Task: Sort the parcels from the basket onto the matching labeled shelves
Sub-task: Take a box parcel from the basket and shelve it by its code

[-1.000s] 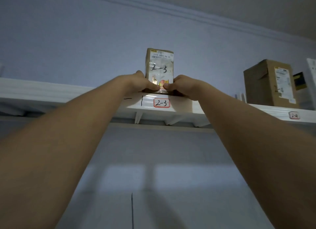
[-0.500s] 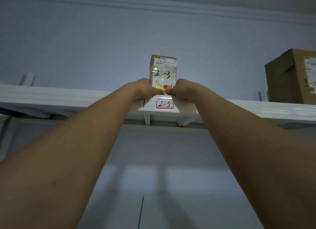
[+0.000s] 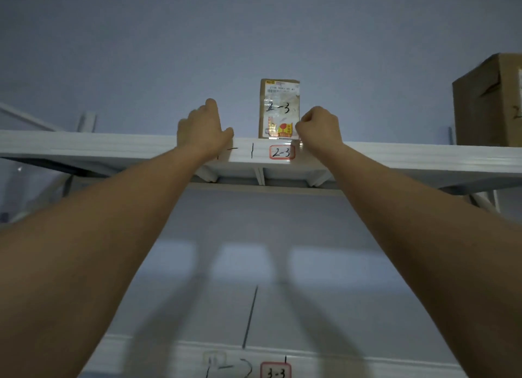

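Observation:
A small brown parcel (image 3: 279, 109) marked 2-3 stands upright on the white top shelf (image 3: 113, 148), directly above the red-framed shelf label 2-3 (image 3: 282, 152). My right hand (image 3: 319, 126) is at the parcel's lower right corner, its fingers curled against that edge. My left hand (image 3: 202, 131) is a hand's width left of the parcel. It rests on the shelf's front edge with loosely bent fingers and holds nothing. Both arms reach up from below.
A large brown carton (image 3: 488, 100) stands on the same shelf at the far right. Below, a lower shelf edge carries a label 3-3 (image 3: 275, 373). A black divider line (image 3: 252, 150) marks the top shelf's front left of the label. The wall is close behind.
My left hand has let go of the parcel and moved left onto the shelf edge. The parcel now stands on the shelf. My view has tilted down, so the lower shelf shows.

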`<action>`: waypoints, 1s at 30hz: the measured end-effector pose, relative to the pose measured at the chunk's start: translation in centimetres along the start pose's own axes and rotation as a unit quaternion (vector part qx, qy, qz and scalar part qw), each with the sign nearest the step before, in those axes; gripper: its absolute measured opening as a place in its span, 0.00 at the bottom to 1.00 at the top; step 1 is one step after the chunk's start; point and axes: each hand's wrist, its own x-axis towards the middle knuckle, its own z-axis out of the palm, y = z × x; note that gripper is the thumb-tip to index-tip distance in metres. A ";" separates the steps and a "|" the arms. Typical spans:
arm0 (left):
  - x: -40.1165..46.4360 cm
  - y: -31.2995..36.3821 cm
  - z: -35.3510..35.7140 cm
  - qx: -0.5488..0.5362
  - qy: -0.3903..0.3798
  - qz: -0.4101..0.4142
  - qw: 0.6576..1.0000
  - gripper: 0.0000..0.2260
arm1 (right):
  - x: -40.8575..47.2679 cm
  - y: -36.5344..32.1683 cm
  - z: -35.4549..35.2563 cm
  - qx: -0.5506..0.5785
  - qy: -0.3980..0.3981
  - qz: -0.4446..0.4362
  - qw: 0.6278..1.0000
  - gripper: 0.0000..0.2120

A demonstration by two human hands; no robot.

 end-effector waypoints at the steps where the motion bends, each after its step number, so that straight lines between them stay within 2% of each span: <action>1: -0.8 -1.1 -1.0 0.088 0.020 0.030 0.995 0.20 | -0.7 -0.5 0.1 0.011 0.016 -0.008 1.000 0.10; 3: -2.4 -3.3 -2.9 0.209 -0.006 0.072 0.975 0.16 | -1.9 -1.6 0.7 0.017 0.038 -0.024 0.999 0.06; 5: -4.2 -5.2 -4.7 0.264 -0.079 0.074 0.959 0.15 | -3.1 -3.1 1.9 0.018 0.030 -0.043 0.998 0.06; 8: -7.2 -7.9 -7.5 0.305 -0.175 0.039 0.935 0.19 | -5.5 -6.1 5.0 0.012 -0.042 -0.090 0.995 0.08; 11: -10.9 -10.8 -10.3 0.346 -0.215 0.020 0.913 0.17 | -9.4 -9.5 9.3 0.009 -0.135 -0.145 0.980 0.10; 15: -16.9 -16.4 -13.4 0.379 -0.292 -0.032 0.878 0.17 | -17.6 -12.8 16.0 -0.010 -0.286 -0.197 0.938 0.07; 20: -26.2 -25.4 -18.7 0.406 -0.370 -0.118 0.827 0.19 | -28.8 -16.2 23.7 -0.044 -0.449 -0.214 0.866 0.14; 25: -36.9 -35.0 -25.9 0.401 -0.443 -0.228 0.769 0.20 | -37.8 -23.4 30.2 -0.053 -0.508 -0.254 0.821 0.13; 30: -47.0 -43.3 -32.6 0.395 -0.509 -0.287 0.709 0.17 | -48.3 -32.4 37.8 0.002 -0.571 -0.254 0.780 0.12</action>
